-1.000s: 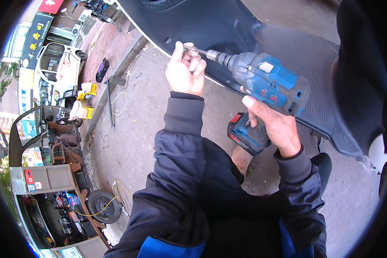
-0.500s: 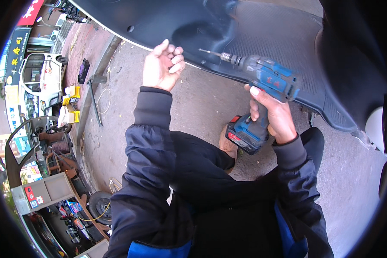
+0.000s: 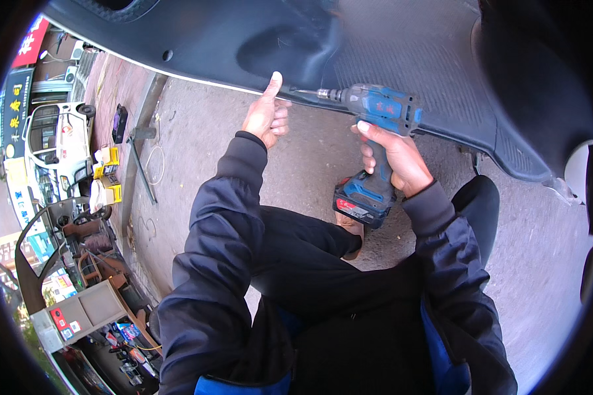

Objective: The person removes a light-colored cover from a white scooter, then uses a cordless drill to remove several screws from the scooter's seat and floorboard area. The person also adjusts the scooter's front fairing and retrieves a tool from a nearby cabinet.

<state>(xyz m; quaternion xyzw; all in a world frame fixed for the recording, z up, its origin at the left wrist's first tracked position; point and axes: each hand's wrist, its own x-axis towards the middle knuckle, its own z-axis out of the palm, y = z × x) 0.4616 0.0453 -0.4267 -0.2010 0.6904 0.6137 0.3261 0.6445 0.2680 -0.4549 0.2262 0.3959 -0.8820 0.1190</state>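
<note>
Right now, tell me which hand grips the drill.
The right hand, wrapped around the handle of the blue drill; the left hand is off that handle, near the bit.

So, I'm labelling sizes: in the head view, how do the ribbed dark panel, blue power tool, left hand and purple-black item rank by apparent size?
Largest to smallest:
ribbed dark panel
blue power tool
left hand
purple-black item

Red characters [image 3: 383, 108] mark the blue driver [image 3: 370, 100] in the right grip [image 3: 395, 153]; yellow characters [image 3: 16, 105], a dark signboard [image 3: 17, 113] well left.
</note>
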